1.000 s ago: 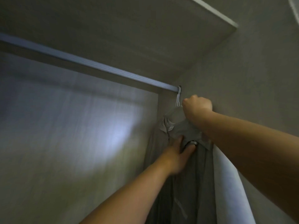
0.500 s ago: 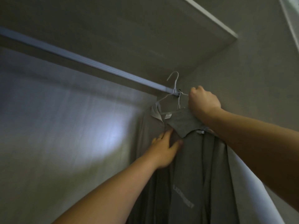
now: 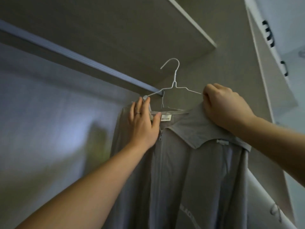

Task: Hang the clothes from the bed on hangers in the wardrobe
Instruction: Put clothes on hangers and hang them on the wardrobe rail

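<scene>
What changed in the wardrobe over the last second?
The white wire hanger carrying the grey jacket rose, its hook now free above the rail. The left hand slid from the collar up to the jacket's shoulder. The right hand still grips the hanger's other end.

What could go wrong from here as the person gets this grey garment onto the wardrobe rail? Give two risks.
1. The white wire hanger's hook is in the air, not over the rail. Letting go now would likely drop the grey garment.
2. Only the right hand grips the hanger wire. The left hand lies straight-fingered on the shoulder, so fabric may slip off that end.
</scene>
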Motion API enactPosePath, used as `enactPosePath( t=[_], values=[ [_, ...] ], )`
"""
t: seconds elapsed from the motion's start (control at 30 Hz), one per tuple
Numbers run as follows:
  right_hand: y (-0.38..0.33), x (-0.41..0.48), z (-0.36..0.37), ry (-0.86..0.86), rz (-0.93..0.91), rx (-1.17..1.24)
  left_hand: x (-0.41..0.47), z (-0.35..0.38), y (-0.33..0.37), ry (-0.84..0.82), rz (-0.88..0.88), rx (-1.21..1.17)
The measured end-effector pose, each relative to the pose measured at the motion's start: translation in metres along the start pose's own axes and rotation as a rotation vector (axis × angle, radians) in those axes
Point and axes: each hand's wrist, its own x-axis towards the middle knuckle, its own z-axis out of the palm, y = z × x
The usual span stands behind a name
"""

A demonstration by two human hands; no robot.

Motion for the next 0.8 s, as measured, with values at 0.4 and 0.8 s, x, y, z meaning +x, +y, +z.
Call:
enactPosePath(
  t=[0.4,0.8],
  values=[
    [0.082,-0.079,-0.142,0.026,0.036,-0.343,-0.011,0.032,0.129,0.101,0.140,-0.263],
    [0.175,-0.168,-0.330,-0.105,0.178,-0.626,-0.076,0.080,0.352,0.114,0.193,-0.729]
  ],
)
